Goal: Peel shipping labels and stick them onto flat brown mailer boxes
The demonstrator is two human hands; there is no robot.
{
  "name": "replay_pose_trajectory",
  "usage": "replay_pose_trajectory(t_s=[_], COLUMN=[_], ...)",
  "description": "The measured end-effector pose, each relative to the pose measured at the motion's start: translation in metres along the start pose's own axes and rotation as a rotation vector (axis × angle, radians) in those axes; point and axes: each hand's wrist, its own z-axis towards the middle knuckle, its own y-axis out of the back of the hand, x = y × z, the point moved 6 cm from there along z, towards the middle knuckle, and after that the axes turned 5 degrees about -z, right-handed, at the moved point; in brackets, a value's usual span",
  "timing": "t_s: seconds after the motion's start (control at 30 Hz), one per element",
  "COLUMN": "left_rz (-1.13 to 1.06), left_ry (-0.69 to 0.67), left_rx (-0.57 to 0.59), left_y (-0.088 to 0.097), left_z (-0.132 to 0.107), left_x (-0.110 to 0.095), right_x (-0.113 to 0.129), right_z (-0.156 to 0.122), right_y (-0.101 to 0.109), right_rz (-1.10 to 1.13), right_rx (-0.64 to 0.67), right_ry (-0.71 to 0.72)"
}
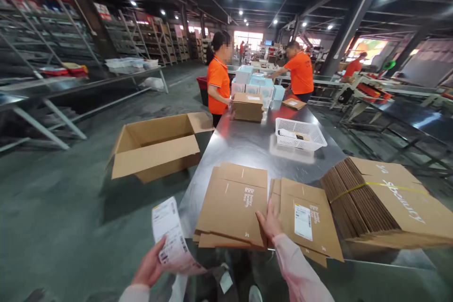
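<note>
My left hand [150, 264] is closed on a strip of printed shipping labels [173, 231], which curls down below the tabletop. My right hand [272, 221] lies between two piles of flat cardboard cartons, its thumb apart from the fingers and touching the right edge of the left pile [230, 203]. White print shows on that pile's top carton. Just right of the hand, the other pile of flat cartons [318, 212] bears a white shipping label [303, 222] on its top piece.
A strapped bundle of cartons [389, 198] stands at right on the metal table [201, 188]. Farther along are a white basket [300, 143], stacked cartons [247, 108] and light-blue boxes [244, 75]. An open cardboard box [155, 155] stands left. Two co-workers [218, 80] flank the far end.
</note>
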Motion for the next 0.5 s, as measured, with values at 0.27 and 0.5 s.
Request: replay_pose_trajectory(t_s=[0.27,0.5], left_rz=[0.622,0.498], left_ry=[-0.317,-0.542], left_rx=[0.506,0.319], left_y=[-0.093,-0.136], left_z=[-0.110,-0.113], left_x=[0.051,0.051], right_x=[0.091,0.081], right_z=[-0.108,-0.095], right_y=[-0.066,-0.060], right_rz=[0.483,0.420], right_rx=[0.918,0.772], right_ry=[0.142,0.126])
